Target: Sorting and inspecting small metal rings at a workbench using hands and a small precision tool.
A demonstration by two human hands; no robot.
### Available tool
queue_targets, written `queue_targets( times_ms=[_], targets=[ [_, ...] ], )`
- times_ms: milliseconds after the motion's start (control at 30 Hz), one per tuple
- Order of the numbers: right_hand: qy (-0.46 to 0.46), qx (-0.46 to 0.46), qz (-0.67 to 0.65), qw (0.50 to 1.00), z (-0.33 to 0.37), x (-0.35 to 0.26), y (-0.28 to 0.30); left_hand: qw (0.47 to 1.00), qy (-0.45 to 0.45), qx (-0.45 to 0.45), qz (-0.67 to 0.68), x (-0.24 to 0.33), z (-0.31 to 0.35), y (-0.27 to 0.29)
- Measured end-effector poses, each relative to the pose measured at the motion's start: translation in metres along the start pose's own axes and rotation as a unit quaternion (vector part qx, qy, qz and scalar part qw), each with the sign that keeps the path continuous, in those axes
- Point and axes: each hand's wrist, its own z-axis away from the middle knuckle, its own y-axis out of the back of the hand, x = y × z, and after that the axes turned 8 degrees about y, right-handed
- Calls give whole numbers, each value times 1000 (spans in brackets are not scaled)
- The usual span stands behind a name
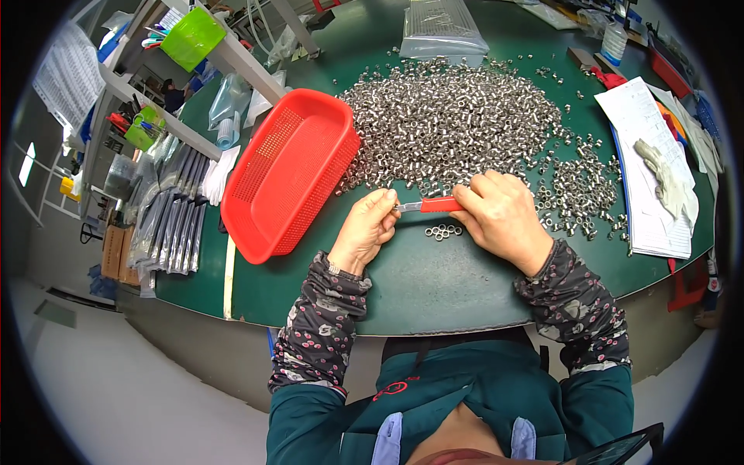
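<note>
In my right hand (505,220) is a utility knife (440,204) with a red handle, its blade pointing left. The blade's tip meets the fingertips of my left hand (363,231), where thumb and forefinger pinch a small metal ring (397,207), mostly covered by the fingers. Just beyond both hands spreads a large heap of short silvery metal rings (457,124). A small cluster of similar rings (443,232) lies on the green table between my hands, below the knife.
To the left a red perforated basket (271,194) stands tilted beside the heap. Bagged dark parts (174,217) lie farther left. A clear plastic-wrapped stack (442,31) stands behind the heap. On the right are papers (639,170) with a pale glove (666,182) and a bottle (614,43).
</note>
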Motion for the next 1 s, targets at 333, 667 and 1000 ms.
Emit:
queue_targets(
  times_ms=[333,667,1000],
  targets=[
    [34,0,43,999,-5,3,6,998,45,-19,-29,6,2,2],
    [83,48,112,989,-11,5,11,996,77,-51,-18,7,0,3],
    [103,105,132,980,-12,5,10,995,53,-66,-60,2,-3,5]
  ],
)
